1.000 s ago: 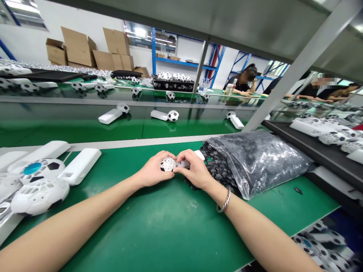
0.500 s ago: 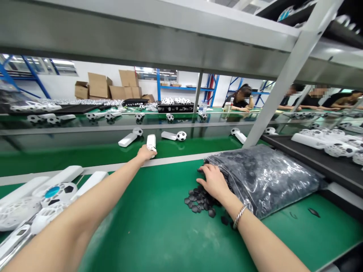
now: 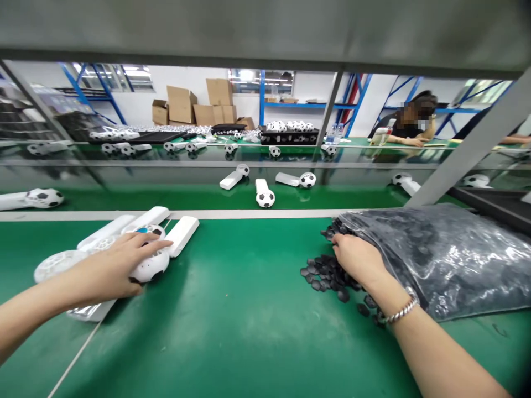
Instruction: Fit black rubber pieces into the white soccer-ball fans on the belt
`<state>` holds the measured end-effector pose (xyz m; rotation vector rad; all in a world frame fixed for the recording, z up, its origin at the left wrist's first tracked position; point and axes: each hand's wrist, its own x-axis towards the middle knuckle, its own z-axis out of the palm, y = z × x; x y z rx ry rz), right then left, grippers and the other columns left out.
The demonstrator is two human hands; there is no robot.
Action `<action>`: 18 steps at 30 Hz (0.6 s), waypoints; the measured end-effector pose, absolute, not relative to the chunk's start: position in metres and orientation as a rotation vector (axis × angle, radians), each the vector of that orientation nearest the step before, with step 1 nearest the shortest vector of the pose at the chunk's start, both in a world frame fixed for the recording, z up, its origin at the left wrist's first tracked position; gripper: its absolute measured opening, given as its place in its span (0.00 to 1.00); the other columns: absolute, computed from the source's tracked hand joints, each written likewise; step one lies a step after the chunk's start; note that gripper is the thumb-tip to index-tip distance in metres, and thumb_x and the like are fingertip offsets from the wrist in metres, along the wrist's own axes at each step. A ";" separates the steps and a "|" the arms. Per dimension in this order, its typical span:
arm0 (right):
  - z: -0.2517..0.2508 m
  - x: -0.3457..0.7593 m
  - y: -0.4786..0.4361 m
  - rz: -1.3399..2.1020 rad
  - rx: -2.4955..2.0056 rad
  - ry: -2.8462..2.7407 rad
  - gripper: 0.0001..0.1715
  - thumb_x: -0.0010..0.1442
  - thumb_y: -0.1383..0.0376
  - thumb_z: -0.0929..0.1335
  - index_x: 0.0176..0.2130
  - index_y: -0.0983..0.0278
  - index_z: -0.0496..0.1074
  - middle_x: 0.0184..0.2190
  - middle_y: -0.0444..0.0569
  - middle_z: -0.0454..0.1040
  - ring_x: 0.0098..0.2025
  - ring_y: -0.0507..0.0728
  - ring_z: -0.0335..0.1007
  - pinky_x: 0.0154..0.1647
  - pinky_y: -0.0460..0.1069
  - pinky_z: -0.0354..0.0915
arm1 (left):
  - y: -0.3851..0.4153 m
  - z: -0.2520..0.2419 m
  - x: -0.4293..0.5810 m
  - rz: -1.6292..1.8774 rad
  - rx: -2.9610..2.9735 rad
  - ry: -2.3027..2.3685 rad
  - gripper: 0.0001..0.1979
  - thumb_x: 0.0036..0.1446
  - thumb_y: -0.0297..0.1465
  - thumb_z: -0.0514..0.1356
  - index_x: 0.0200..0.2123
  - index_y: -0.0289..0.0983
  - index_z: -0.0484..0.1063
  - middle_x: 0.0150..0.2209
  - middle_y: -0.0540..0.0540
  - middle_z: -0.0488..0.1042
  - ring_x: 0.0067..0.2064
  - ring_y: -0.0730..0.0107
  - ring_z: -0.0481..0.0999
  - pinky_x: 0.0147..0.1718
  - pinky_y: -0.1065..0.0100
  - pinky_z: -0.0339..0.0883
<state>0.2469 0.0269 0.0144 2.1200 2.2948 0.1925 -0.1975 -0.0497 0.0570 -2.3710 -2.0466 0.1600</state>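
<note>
My left hand [image 3: 114, 265] is over a cluster of white soccer-ball handheld fans on the green table. Its fingers and thumb are spread around the ball-shaped head of a fan [image 3: 154, 268], without a visible grip. Another fan's white handle [image 3: 183, 235] points away just beyond my fingertips. At the mouth of a clear plastic bag [image 3: 464, 260], my right hand [image 3: 359, 257] has its fingers curled together among small black pieces. What they pinch, if anything, is hidden. A loose pile of black hexagon-like pieces [image 3: 326, 273] lies beside that hand.
Beyond a pale rail [image 3: 232, 214], several fans lie on a green conveyor belt [image 3: 186, 196], one soccer-ball fan [image 3: 265, 198] near the rail. A slanted grey post [image 3: 464, 138] rises behind the bag. A shelf [image 3: 265, 33] spans overhead. A person [image 3: 415, 119] sits across the line.
My left hand has let go of a fan on the belt and come back left to the cluster. My right hand's fingers have curled in at the bag's mouth. The view has shifted left.
</note>
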 end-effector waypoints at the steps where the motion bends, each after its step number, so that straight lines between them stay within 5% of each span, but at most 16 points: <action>1: 0.014 0.246 0.027 0.199 2.120 2.295 0.14 0.58 0.69 0.59 0.41 0.65 0.70 0.35 0.57 0.75 0.37 0.62 0.72 0.33 0.52 0.64 | -0.054 0.053 -0.200 0.135 -2.386 -2.045 0.35 0.39 0.25 0.55 0.55 0.47 0.58 0.54 0.49 0.61 0.53 0.56 0.60 0.47 0.60 0.58; 4: 0.015 0.245 0.025 0.195 2.133 2.300 0.18 0.57 0.71 0.57 0.44 0.65 0.69 0.35 0.57 0.75 0.37 0.62 0.72 0.33 0.53 0.63 | -0.057 0.043 -0.186 -0.004 -2.481 -2.032 0.32 0.45 0.26 0.53 0.56 0.49 0.55 0.52 0.47 0.62 0.50 0.58 0.65 0.46 0.62 0.59; 11: 0.012 0.243 0.025 0.110 2.101 2.491 0.17 0.57 0.71 0.59 0.43 0.64 0.69 0.39 0.54 0.74 0.41 0.59 0.70 0.40 0.51 0.63 | -0.032 0.040 -0.108 -0.258 -2.767 -1.809 0.37 0.42 0.48 0.61 0.55 0.40 0.59 0.46 0.39 0.67 0.47 0.49 0.66 0.46 0.57 0.58; 18: 0.006 0.251 0.032 0.000 2.102 2.690 0.19 0.59 0.72 0.57 0.46 0.66 0.69 0.41 0.55 0.71 0.43 0.56 0.68 0.45 0.47 0.60 | 0.004 0.054 -0.082 0.135 -3.304 -1.471 0.41 0.45 0.48 0.59 0.60 0.47 0.47 0.58 0.46 0.59 0.55 0.52 0.62 0.51 0.59 0.56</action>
